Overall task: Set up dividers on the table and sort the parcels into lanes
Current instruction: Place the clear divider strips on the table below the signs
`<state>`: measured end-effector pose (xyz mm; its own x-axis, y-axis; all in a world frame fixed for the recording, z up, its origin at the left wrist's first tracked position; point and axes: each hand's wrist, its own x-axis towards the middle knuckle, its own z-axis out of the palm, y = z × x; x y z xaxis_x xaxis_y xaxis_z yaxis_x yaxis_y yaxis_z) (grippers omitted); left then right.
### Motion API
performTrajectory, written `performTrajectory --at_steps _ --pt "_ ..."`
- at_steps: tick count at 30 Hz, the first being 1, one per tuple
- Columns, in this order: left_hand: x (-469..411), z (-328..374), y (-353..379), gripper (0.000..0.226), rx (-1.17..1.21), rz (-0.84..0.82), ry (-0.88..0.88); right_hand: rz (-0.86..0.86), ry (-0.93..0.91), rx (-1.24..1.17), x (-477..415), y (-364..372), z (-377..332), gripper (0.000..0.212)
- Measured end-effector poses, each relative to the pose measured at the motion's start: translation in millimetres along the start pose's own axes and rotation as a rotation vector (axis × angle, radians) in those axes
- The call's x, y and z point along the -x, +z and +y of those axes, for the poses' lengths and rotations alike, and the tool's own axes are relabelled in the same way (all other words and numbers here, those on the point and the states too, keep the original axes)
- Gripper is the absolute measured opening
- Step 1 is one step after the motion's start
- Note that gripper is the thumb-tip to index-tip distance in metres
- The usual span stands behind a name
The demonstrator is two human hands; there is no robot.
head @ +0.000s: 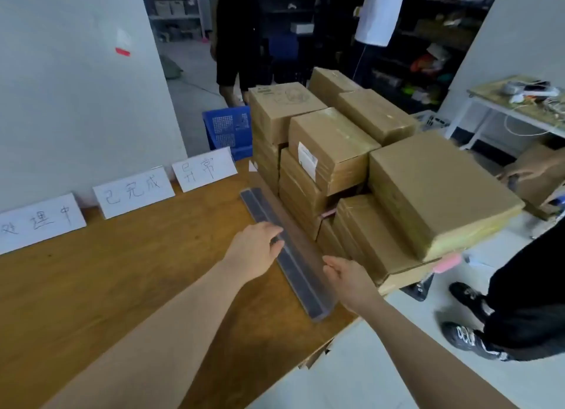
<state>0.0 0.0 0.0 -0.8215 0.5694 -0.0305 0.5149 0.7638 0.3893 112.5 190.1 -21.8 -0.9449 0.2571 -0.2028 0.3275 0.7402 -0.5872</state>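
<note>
A long grey divider strip (293, 268) lies flat on the wooden table (122, 286), running from near the front right corner toward the back. My left hand (255, 251) rests on its left edge, fingertips touching the strip. My right hand (348, 278) hovers open just right of the strip, beside the parcels. A stack of several brown cardboard parcels (336, 151) fills the table's right side. Three white handwritten lane signs (134, 191) lean against the wall along the table's back edge.
A blue plastic crate (227, 130) stands behind the table. Two people stand at the back by dark shelving; a third person in black with sneakers (470, 341) is at the right, hand out near a box. A white side table (516, 105) holds clutter.
</note>
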Motion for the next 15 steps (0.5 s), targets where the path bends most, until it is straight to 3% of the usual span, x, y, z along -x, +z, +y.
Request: performTrajectory --at_steps 9,15 --pt "-49.7 0.8 41.4 0.057 -0.231 -0.214 0.069 -0.105 0.08 -0.161 -25.0 10.1 19.7 0.037" --pt "-46.6 -9.6 42.8 0.057 -0.25 -0.163 0.105 -0.129 0.086 -0.23 -26.0 5.3 22.0 0.037"
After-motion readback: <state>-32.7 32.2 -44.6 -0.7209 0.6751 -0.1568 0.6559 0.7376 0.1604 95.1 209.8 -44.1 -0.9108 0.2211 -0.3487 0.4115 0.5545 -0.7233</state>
